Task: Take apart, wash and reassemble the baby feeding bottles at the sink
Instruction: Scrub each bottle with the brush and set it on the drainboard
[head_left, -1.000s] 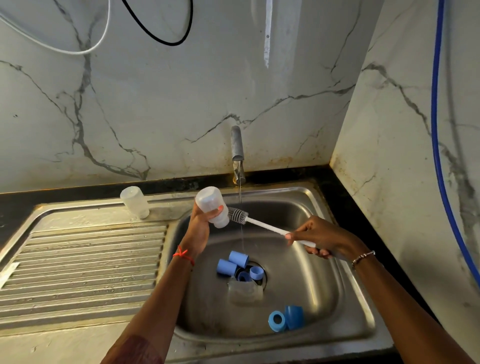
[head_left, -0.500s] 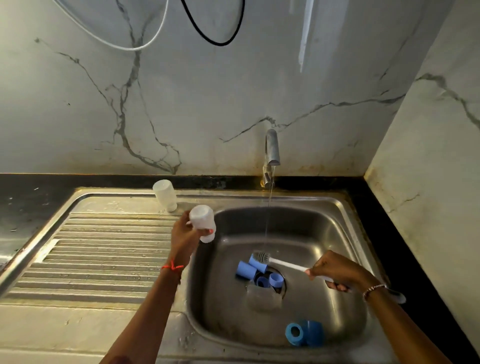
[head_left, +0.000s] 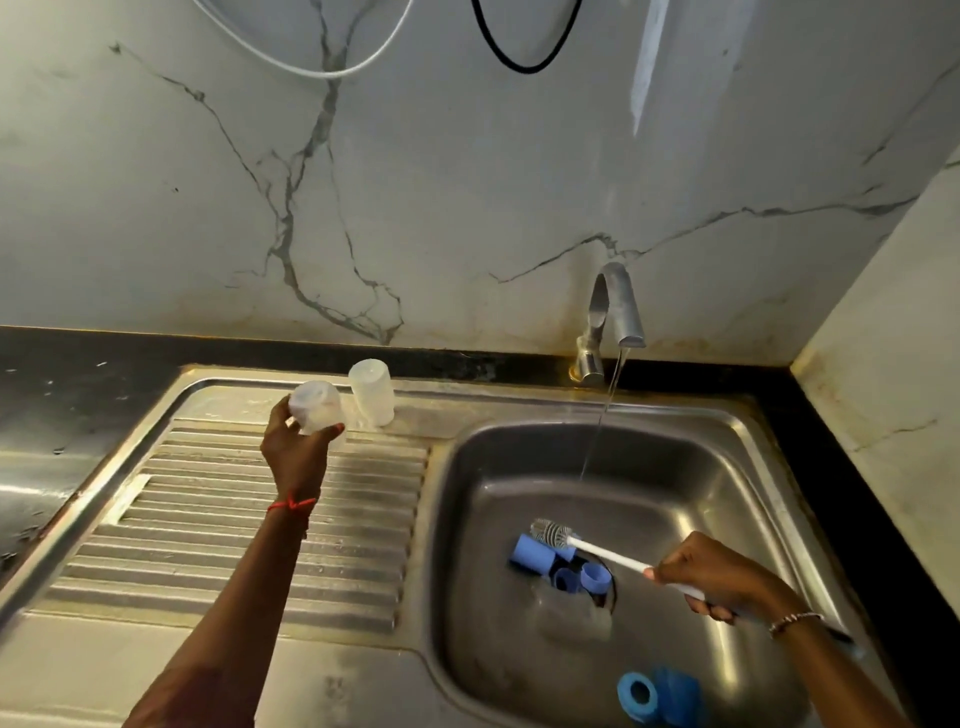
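While the left hand (head_left: 296, 457) grasps a clear bottle (head_left: 315, 408) over the drainboard (head_left: 234, 519) near its back edge, beside a standing bottle (head_left: 371, 392), the right hand (head_left: 711, 577) clutches the brush (head_left: 597, 552) over the sink basin (head_left: 675, 467).

My left arm (head_left: 223, 597) reaches up and forward from the lower left, nearly straight, with a red thread (head_left: 291, 505) tied at the wrist. My left hand (head_left: 297, 454) is raised, its fingers and thumb curled round a clear bottle body (head_left: 316, 408) that it grips from below. My right arm (head_left: 841, 670) comes in from the lower right corner with a beaded bracelet (head_left: 795, 619) at the wrist, and my right hand (head_left: 711, 577) sits knuckles-up, fingers closed round the white handle of a bottle brush (head_left: 597, 550).
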